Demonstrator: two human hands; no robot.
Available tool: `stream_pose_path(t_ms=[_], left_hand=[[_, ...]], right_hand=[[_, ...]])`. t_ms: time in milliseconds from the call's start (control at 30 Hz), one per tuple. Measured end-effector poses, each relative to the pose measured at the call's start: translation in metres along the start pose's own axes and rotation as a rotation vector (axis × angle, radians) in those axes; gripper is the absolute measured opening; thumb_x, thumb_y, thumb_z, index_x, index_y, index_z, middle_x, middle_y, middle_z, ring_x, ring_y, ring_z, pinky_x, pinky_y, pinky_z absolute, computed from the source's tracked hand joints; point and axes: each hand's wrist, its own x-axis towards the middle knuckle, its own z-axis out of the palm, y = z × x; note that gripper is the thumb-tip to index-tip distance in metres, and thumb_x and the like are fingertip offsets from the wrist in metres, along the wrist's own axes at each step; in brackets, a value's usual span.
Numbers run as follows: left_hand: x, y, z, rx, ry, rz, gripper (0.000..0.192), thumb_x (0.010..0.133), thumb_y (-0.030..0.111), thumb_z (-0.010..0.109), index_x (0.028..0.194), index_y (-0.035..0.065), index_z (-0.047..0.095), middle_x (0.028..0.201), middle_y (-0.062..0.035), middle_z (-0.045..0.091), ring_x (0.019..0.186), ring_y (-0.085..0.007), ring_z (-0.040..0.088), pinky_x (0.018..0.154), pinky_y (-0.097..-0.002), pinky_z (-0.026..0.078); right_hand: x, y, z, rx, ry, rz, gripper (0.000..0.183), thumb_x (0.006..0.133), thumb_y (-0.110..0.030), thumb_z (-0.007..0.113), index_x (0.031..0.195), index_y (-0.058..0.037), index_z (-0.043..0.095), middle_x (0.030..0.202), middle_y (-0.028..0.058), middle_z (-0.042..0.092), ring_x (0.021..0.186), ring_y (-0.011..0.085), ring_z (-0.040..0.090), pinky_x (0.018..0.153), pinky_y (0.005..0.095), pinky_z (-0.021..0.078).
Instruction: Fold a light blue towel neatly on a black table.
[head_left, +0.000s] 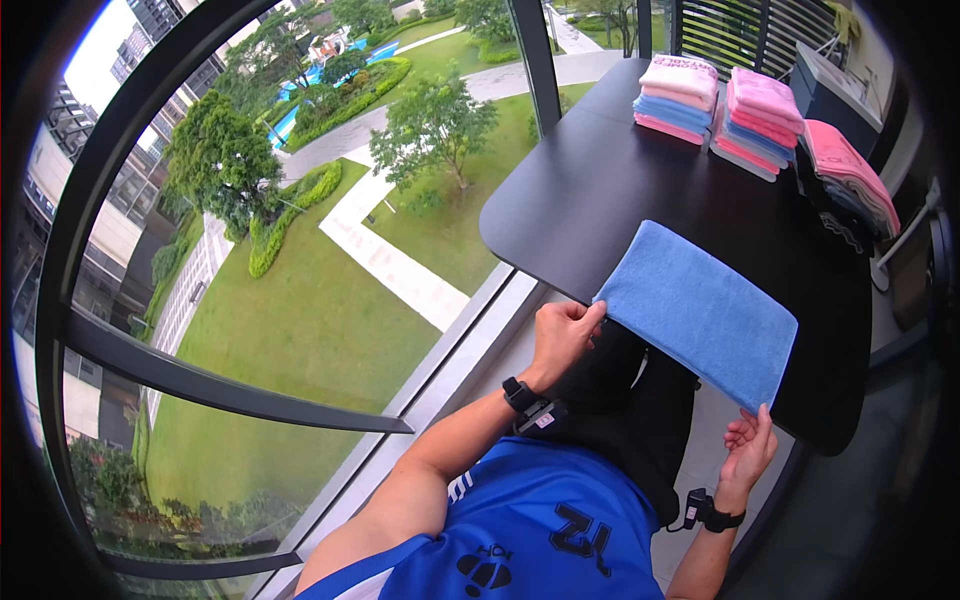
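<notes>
A blue towel (701, 315), flat and roughly rectangular, lies on the near part of the black table (600, 172), its near edge reaching past the table's edge. My left hand (568, 335) pinches the towel's near left corner between thumb and fingers. At the near right corner is my right hand (750, 448), palm turned up, with thumb and forefinger closed on the towel; its other fingers are curled. Both wrists wear black straps with small devices.
Two stacks of folded towels, one topped with white (679, 79) and one with pink (765, 97), stand at the table's far side. A pink and dark pile of cloths (847, 172) lies at the right edge. Large window panes with a dark frame (240, 382) rise at the left.
</notes>
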Motion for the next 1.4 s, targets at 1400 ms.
stream_pose_path(t_ms=[1400], left_hand=[[0.003, 0.028, -0.005, -0.254, -0.049, -0.049, 0.032, 0.102, 0.028, 0.082, 0.09, -0.0018, 0.076, 0.066, -0.0048, 0.068, 0.047, -0.0086, 0.06, 0.046, -0.0209, 0.039]], right_hand=[[-0.021, -0.023, 0.004, 0.146, -0.113, -0.088, 0.021, 0.105, -0.02, 0.075, 0.101, 0.0002, 0.074, 0.083, 0.0103, 0.075, 0.067, 0.0171, 0.071, 0.06, 0.0308, 0.057]])
